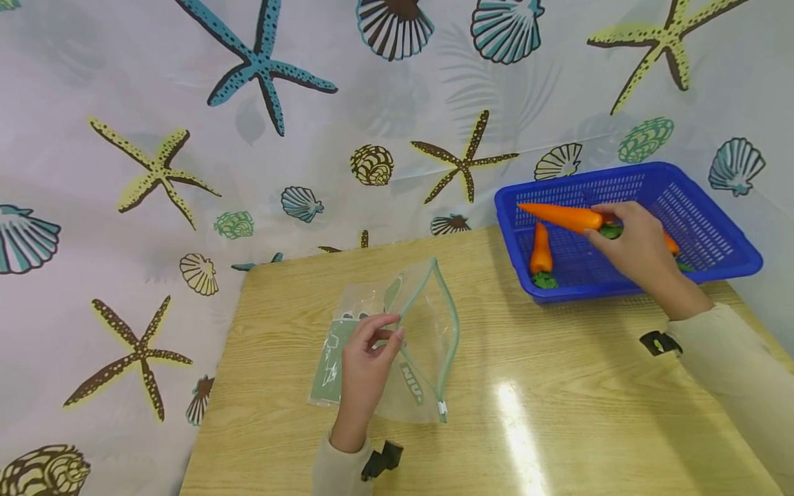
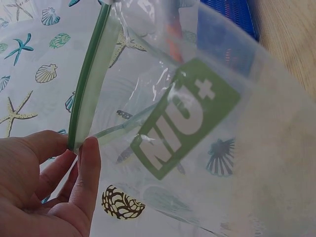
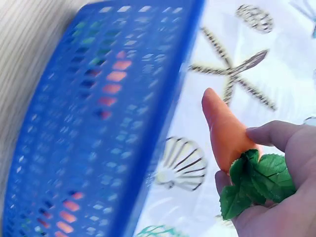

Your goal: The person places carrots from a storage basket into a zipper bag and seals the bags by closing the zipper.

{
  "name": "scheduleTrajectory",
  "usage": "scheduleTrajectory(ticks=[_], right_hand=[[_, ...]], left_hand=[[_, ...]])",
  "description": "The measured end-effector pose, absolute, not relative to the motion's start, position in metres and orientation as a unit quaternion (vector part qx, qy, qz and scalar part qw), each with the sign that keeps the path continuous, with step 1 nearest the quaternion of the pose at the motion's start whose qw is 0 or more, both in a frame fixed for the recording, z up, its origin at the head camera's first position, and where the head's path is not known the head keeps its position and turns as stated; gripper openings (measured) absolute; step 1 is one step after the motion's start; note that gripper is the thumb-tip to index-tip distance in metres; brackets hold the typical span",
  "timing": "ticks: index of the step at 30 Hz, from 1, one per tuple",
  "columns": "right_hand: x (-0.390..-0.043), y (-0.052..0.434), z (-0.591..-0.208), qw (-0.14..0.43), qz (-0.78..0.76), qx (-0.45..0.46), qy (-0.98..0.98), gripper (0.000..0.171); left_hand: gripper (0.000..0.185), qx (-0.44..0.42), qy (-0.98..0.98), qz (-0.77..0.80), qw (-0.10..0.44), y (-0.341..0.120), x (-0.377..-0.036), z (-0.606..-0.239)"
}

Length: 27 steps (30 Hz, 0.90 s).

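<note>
In the head view my right hand [image 1: 639,241] pinches an orange carrot [image 1: 564,216] by its thick end, above a blue plastic basket [image 1: 726,244]. Green leaves [image 3: 256,182] hang from the carrot against my palm in the right wrist view. My left hand [image 1: 369,351] pinches the green-edged mouth of a clear zip bag [image 1: 422,372], whose opening gapes toward the right. The left wrist view shows thumb and fingertips on the green strip [image 2: 89,89], beside a green printed label [image 2: 185,118]. Inside the basket lies another carrot [image 1: 541,249] at the left.
More orange shows in the basket behind my right hand, partly hidden. A flat green-and-clear packet [image 1: 329,365] lies on the wooden table [image 1: 267,427] under and left of the bag. A cloth printed with starfish and shells [image 1: 384,103] hangs behind the table.
</note>
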State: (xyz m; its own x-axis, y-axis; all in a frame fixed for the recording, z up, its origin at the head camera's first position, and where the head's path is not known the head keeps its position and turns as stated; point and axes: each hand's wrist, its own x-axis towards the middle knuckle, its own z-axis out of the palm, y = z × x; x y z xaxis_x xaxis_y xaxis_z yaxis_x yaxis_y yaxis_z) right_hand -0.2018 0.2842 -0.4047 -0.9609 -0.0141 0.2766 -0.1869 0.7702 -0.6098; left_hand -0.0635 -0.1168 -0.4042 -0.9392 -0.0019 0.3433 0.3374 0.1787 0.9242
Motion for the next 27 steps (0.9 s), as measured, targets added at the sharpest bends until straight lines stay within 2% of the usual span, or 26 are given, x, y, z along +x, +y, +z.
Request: scheduleTrajectory(ticks=[6,12,27], right_hand=[[-0.177,0.265,-0.385,0.126,0.343,0.091,-0.927,0.046],[-0.154,0.251,-0.370,0.067,0.370,0.101,-0.921,0.050],[-0.107,0.202,-0.364,-0.006,0.402,0.194,-0.895,0.032]], left_hand=[[0.021,-0.109,-0.752,-0.637,0.132,-0.117,-0.064,-0.404],[0.021,-0.099,-0.753,-0.639,0.125,-0.118,-0.064,-0.403],[0.020,-0.098,-0.755,-0.635,0.127,-0.116,-0.065,-0.405]])
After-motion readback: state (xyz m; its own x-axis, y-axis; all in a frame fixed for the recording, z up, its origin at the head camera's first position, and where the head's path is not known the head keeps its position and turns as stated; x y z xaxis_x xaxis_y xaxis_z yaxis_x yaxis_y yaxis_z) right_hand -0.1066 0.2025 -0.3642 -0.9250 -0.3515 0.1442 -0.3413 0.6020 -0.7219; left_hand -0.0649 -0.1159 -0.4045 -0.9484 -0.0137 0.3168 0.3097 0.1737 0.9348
